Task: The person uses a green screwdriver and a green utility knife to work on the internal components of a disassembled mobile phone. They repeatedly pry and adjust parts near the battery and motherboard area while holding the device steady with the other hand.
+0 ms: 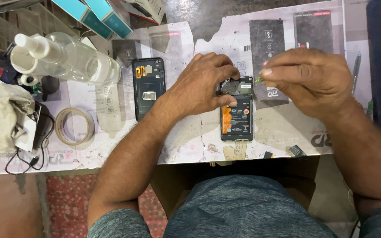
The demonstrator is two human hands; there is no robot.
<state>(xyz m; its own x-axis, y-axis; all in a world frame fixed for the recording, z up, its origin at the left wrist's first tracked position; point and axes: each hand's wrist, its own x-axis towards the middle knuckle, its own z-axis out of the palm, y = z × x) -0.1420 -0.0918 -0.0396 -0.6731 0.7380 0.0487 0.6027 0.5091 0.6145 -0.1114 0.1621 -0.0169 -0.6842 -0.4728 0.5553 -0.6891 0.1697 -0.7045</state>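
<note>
Two bare hands work over an opened phone (237, 110) lying flat on the printed mat (287, 136) in the head view, the only view there is. The phone lies back side up with its cover off, so the black battery and the inner plate at its top end show.

The left hand (201, 83) comes in from the phone's left side. Its fingers (219, 66) curl over the top left corner of the phone, and the thumb presses against the left edge just below them, so the upper end of the phone sits pinched between thumb and fingertips. The rest of the phone reaches down from those fingers toward the person's body, free of any touch.

The right hand (309, 79) hovers just right of the phone's top edge. Its fingers are pressed together, and thumb and forefinger pinch a tiny greenish part (258, 79) at their tips. That small part sits just beside the phone's upper right corner; whether it touches the phone cannot be told.

Further left of the left hand's knuckles lies the removed back cover (149, 88), inner side up, well apart from the fingers. Beyond it lie a clear spray bottle (67, 57) on its side, a roll of tape (74, 126), and a crumpled cloth (1, 114). Off to the right of the right hand's knuckles a pen (356, 70) lies on the mat.
</note>
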